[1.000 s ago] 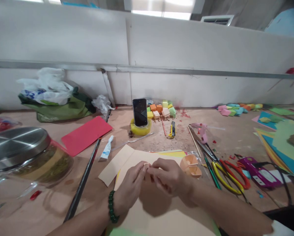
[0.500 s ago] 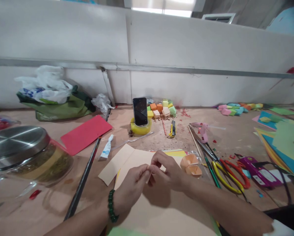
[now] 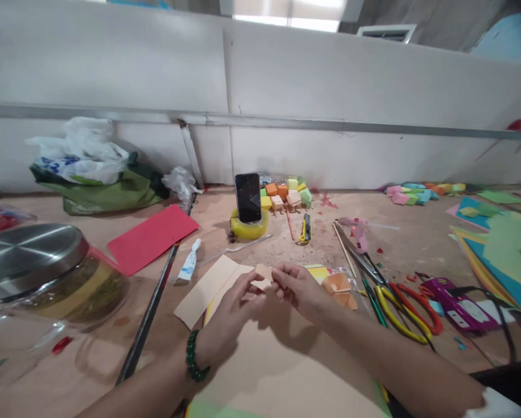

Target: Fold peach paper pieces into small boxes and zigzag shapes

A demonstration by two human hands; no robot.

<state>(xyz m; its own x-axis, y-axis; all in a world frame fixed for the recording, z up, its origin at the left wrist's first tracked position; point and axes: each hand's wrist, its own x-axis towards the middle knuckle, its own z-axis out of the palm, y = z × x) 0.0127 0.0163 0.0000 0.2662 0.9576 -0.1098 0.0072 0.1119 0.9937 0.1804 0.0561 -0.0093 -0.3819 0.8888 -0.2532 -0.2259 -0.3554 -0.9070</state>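
A small peach paper piece (image 3: 264, 271) is pinched between the thumb and fingers of my right hand (image 3: 298, 288). My left hand (image 3: 234, 313), with a green bead bracelet (image 3: 193, 357) at the wrist, is just left of it, its fingers apart and curved toward the piece. Both hands are over a large peach paper sheet (image 3: 277, 371). Beside my right hand stand folded peach paper shapes (image 3: 339, 287). A peach strip with a crease (image 3: 208, 290) lies to the left of the sheet.
Scissors (image 3: 402, 313) with yellow and orange handles lie to the right, near a purple tool with a cord (image 3: 460, 307) and a pink glue gun (image 3: 359, 235). A phone (image 3: 248, 197) leans on a yellow tape roll (image 3: 249, 227). A lidded glass jar (image 3: 77, 290) stands left.
My left hand has let go of the small paper and its fingers have spread. The piece now shows upright in my right hand's fingers.
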